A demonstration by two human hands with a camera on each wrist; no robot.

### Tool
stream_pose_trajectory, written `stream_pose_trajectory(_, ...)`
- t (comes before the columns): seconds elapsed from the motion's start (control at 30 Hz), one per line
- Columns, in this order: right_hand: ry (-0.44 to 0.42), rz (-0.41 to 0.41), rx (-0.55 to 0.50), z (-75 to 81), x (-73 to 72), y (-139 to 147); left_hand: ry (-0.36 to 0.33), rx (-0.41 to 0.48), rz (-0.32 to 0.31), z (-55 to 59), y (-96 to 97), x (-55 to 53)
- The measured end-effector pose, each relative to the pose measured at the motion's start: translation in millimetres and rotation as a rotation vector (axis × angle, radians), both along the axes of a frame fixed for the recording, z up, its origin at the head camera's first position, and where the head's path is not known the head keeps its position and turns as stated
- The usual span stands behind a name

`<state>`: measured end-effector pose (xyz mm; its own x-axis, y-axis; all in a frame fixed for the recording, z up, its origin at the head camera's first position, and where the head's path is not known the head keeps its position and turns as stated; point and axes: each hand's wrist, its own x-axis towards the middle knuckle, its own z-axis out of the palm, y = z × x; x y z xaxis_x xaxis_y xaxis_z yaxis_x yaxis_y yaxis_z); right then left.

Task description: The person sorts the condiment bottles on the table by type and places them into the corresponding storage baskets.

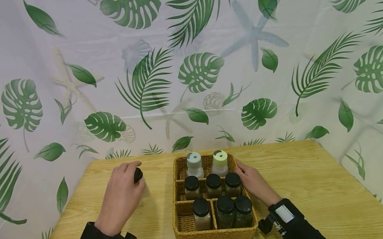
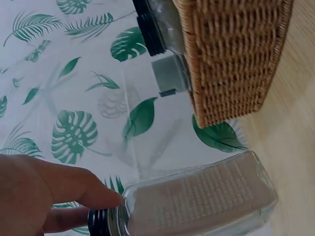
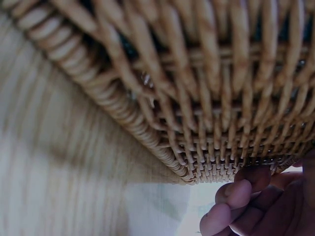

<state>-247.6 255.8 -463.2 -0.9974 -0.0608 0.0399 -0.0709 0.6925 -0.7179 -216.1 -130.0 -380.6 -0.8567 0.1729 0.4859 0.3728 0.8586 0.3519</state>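
Observation:
My left hand [image 1: 122, 194] grips a glass spice jar [image 2: 197, 201] by its black lid [image 1: 138, 175], left of the wicker basket [image 1: 214, 236]. Grey-brown powder fills this jar, its base close to the tabletop; in the head view the hand hides much of it. At the basket's right side, my right hand [image 1: 253, 180] holds the rim near the back, with some fingers [image 3: 236, 194] curled beside the woven wall. Black-lidded jars [image 1: 202, 214] stand in the front and middle compartments. Behind them are a white-topped shaker [image 1: 194, 165] and a yellow-topped shaker [image 1: 219, 163].
The basket stands on a light wooden table [image 1: 308, 185], its dividers [image 1: 194, 201] marking off several compartments. In the front left one, bare wicker shows beside a single jar. A leaf-printed cloth [image 1: 211, 129] hangs along the table's back edge and both sides.

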Motion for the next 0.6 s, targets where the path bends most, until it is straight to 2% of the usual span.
stream_pose_trajectory(0.33,0.002,0.01,-0.03,-1.6,-0.9,1.0,0.012,-0.002,-0.044,17.6,15.1,20.2)
stream_pose_trajectory(0.6,0.022,0.004,0.016,-1.8,-0.6,1.5,0.02,-0.002,-0.085,26.3,28.8,31.2)
